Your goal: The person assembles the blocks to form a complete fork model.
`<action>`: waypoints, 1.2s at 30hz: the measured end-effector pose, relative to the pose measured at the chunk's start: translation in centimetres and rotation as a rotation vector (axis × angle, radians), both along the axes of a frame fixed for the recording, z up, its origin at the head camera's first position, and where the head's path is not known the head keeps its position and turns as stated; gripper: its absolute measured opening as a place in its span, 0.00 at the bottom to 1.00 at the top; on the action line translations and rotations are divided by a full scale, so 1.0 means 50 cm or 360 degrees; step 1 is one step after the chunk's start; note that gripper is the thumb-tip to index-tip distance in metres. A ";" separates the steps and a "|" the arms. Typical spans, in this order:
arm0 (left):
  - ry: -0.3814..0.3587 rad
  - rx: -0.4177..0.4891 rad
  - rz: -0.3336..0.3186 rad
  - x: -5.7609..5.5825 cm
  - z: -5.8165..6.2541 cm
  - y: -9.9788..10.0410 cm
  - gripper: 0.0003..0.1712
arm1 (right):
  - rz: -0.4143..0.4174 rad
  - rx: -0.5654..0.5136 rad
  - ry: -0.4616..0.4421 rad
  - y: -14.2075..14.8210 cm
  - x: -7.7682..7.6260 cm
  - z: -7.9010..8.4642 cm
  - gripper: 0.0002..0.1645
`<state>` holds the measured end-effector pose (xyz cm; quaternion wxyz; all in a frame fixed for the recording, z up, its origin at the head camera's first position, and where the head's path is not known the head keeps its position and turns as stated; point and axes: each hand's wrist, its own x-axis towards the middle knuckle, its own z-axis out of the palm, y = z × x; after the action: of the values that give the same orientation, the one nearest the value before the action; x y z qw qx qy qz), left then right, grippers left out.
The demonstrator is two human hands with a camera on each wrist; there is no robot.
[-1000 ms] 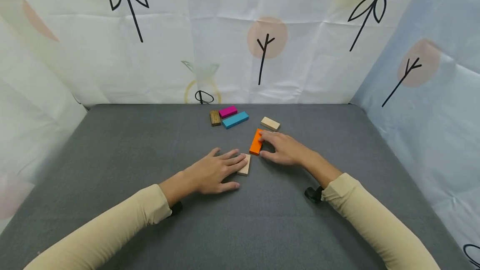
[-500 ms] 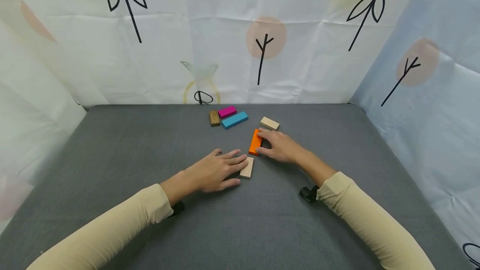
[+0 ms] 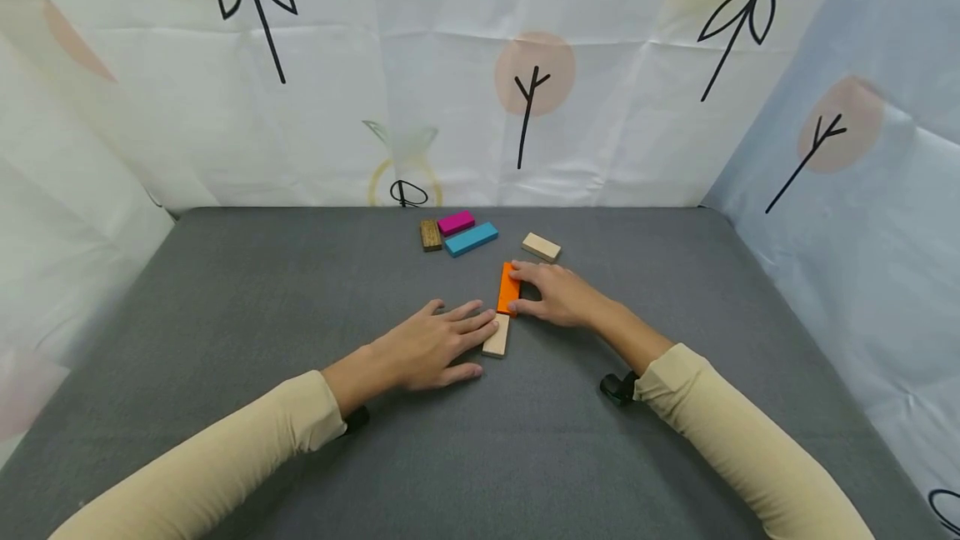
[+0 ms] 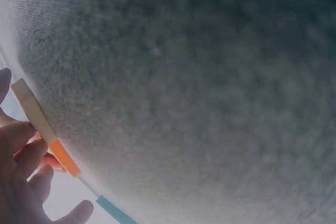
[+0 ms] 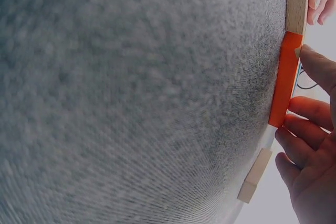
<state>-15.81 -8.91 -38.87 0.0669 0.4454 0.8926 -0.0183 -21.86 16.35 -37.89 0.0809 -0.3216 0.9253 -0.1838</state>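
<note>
My left hand lies flat with straight, spread fingers, its fingertips resting on a pale wooden block. The orange block lies flat just beyond, its near end meeting the wooden block's far end. My right hand holds the orange block from the right, thumb near its close end and fingers toward its far end. In the right wrist view the thumb and fingers touch the orange block, and the wooden block adjoins it. The left wrist view shows both blocks end to end beside the left hand.
Farther back on the grey table lie a brown block, a magenta block and a blue block, close together. Another pale wooden block lies beyond the right hand. Printed fabric encloses the back and sides.
The wooden block has slid slightly right under my left fingers. My right hand has turned the orange block straighter and brought it toward me, closing the gap to the wooden block.
</note>
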 end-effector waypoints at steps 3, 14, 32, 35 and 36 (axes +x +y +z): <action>0.0011 0.0005 0.0006 0.007 0.001 0.004 0.40 | 0.0009 -0.0002 -0.0002 0.000 0.001 0.001 0.37; 0.0127 -0.0025 0.0042 0.028 0.000 0.022 0.40 | 0.0048 -0.0004 0.0017 0.000 0.002 0.000 0.38; 0.0065 -0.0016 0.0017 0.032 -0.006 0.019 0.41 | 0.0076 -0.0015 -0.0015 0.001 0.004 -0.003 0.37; 0.0053 -0.0007 0.0027 0.033 -0.007 0.020 0.41 | 0.0088 -0.0001 -0.0011 0.001 0.005 -0.002 0.38; 0.0055 -0.0011 0.0032 0.034 -0.007 0.020 0.41 | 0.0090 0.0002 -0.0011 0.001 0.005 -0.002 0.38</action>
<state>-14.10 -7.89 -39.21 0.0530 0.4360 0.8980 -0.0284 -21.62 16.40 -37.97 0.0895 -0.3468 0.9157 -0.1821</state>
